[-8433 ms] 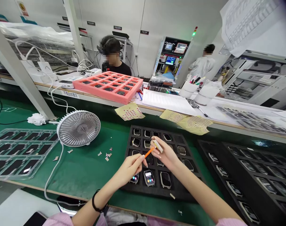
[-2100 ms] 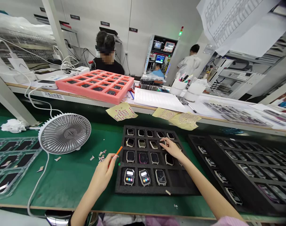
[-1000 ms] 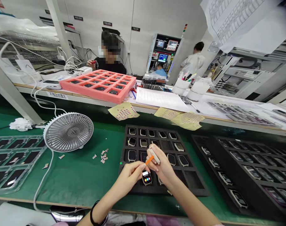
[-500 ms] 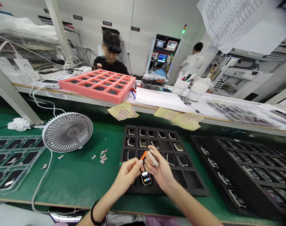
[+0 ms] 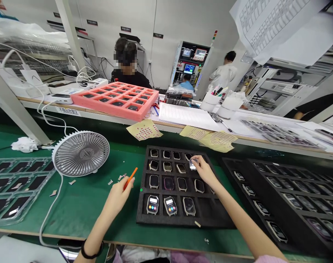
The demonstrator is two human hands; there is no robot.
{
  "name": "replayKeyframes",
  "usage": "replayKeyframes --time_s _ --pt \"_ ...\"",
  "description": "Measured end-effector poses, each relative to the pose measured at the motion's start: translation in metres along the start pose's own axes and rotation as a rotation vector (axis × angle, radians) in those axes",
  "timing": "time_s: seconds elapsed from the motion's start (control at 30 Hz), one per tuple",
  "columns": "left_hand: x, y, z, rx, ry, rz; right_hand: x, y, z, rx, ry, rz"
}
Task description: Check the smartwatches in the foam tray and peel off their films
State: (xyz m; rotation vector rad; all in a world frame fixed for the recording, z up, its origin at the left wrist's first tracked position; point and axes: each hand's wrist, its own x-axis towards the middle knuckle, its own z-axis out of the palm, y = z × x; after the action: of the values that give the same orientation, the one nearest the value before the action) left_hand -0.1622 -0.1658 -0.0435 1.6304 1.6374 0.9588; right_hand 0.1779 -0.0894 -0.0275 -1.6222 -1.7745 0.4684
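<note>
My left hand (image 5: pixel 117 193) is closed around a thin orange stick-like tool (image 5: pixel 131 177), over the green mat left of the black foam tray (image 5: pixel 166 220). At the tray's back right, my right hand (image 5: pixel 206 172) grips a smartwatch body (image 5: pixel 193 164) by its edge, over a compartment of the second row; I cannot tell whether it rests in it. More strapless smartwatches lie face up in the tray. In the front row, two have lit screens, a left one (image 5: pixel 152 205) and a middle one (image 5: pixel 170 205), beside a dark one (image 5: pixel 188 206).
A grey fan (image 5: pixel 81 153) stands at left, near small paper scraps (image 5: pixel 122 177) and a clear tray (image 5: pixel 18 186) of dark screens. More black trays (image 5: pixel 289 204) of watches lie at right. A pink foam tray (image 5: pixel 111 106) sits on the shelf; co-workers (image 5: pixel 130 73) are beyond.
My hands have parted: the left moved left with the orange tool, the right moved back and right with the watch. A small pale strip now lies on the tray's front edge.
</note>
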Motion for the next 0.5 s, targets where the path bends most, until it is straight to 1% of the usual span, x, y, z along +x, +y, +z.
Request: replayKeyframes --time_s 0.07,0.1,0.13,0.2,0.27,0.37,0.43,0.5 --pt "0.005 -0.015 -0.009 0.155 0.011 -0.053 0.009 0.022 -0.003 -0.065 -0.039 -0.018" --pt "0.007 -0.021 -0.012 0.205 0.006 -0.083 0.011 0.027 -0.003 -0.085 -0.055 -0.035" --pt "0.008 -0.024 -0.014 0.242 -0.002 -0.11 0.011 0.029 -0.002 -0.094 -0.057 -0.053" --pt "0.008 -0.027 -0.016 0.298 -0.018 -0.155 0.009 0.026 0.002 -0.129 -0.036 -0.091" --pt "0.006 -0.025 -0.017 0.318 -0.023 -0.173 0.007 0.017 0.007 -0.166 -0.029 -0.134" --pt "0.0 -0.015 -0.018 0.288 -0.018 -0.14 0.007 0.001 0.019 -0.193 -0.109 -0.183" --pt "-0.005 -0.006 -0.017 0.24 -0.022 -0.098 0.009 -0.006 0.027 -0.184 -0.154 -0.182" --pt "-0.009 0.002 -0.015 0.187 -0.028 -0.06 0.011 -0.01 0.034 -0.151 -0.172 -0.158"
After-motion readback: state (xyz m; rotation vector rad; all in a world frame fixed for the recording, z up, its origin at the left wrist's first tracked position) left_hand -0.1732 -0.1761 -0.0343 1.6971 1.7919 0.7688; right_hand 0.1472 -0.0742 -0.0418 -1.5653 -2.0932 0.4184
